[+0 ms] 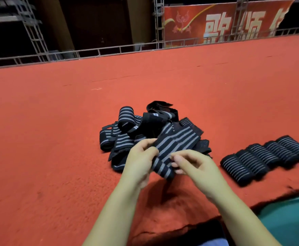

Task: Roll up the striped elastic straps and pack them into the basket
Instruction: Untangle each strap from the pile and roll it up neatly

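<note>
while both bare forearms reached forward from the bottom of the view, the left hand (pixel 141 157) and the right hand (pixel 194 164) each pinched one black strap with grey stripes (pixel 170 148), fingers curled on its near, partly rolled end, which was lifted just above the surface. the rest of that strap ran back up into a loose pile of unrolled straps (pixel 127 135) lying tangled directly behind the hands, so the hands hid the pile's near edge. to the right, apart from the pile, a row of rolled straps (pixel 267 157) lay side by side, touching one another. everything rested on a wide red carpet (pixel 56 121). at the lower right corner a teal surface (pixel 290 219) showed, too blurred to identify. beyond the carpet's far edge ran a grey metal truss railing (pixel 99 52), and behind it hung a red banner (pixel 225 22) with large pale characters against a dark background.
</note>
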Tool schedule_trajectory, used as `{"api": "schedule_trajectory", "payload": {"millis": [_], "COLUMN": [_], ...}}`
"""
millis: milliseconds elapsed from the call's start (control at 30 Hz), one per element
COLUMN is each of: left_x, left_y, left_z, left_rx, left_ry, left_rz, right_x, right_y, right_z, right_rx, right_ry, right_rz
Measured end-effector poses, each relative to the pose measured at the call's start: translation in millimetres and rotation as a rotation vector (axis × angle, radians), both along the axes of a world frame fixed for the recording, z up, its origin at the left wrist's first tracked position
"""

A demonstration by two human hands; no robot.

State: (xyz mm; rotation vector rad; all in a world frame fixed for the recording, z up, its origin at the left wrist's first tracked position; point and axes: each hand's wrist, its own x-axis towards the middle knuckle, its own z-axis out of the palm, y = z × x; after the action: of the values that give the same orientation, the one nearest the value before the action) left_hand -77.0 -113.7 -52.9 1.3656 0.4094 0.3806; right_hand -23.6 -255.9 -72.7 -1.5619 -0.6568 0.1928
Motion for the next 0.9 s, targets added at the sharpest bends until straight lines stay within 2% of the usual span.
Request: {"api": "schedule_trajectory", "payload": {"millis": [67, 133, 300, 367, 500, 600, 733, 800, 900], "left_x": [-12, -30, -72, -83, -88, -88, -86, -86, -85], "left_y": [9, 19, 45, 52, 55, 57, 63, 64, 65], "left_z": [-8, -13, -5, -6, -17, -30, -37, -38, -40], "left_rx": [0.097, 0.138, 0.225, 0.284, 0.322, 0.294, 0.287, 0.255, 0.239], "left_ry": [-0.017, -0.014, 0.017, 0.064, 0.172, 0.183, 0.158, 0.140, 0.143], "left_rz": [0.131, 0.202, 0.237, 0.234, 0.180, 0.170, 0.189, 0.202, 0.226], "right_x": [9, 23, 50, 59, 70, 71, 74, 83, 97], "right_y": [-6, -9, 12, 26, 47, 58, 55, 45, 38], "right_z": [-14, -26, -40, -44, -53, -57, -61, -61, -61], "right_rx": [0.075, 0.035, -0.041, -0.110, -0.307, -0.186, -0.212, -0.259, -0.367], "right_ry": [0.209, 0.274, 0.350, 0.335, 0.180, 0.206, -0.034, -0.022, 0.140], "right_rz": [-0.133, -0.303, -0.343, -0.349, -0.466, -0.469, -0.615, -0.677, -0.625]}}
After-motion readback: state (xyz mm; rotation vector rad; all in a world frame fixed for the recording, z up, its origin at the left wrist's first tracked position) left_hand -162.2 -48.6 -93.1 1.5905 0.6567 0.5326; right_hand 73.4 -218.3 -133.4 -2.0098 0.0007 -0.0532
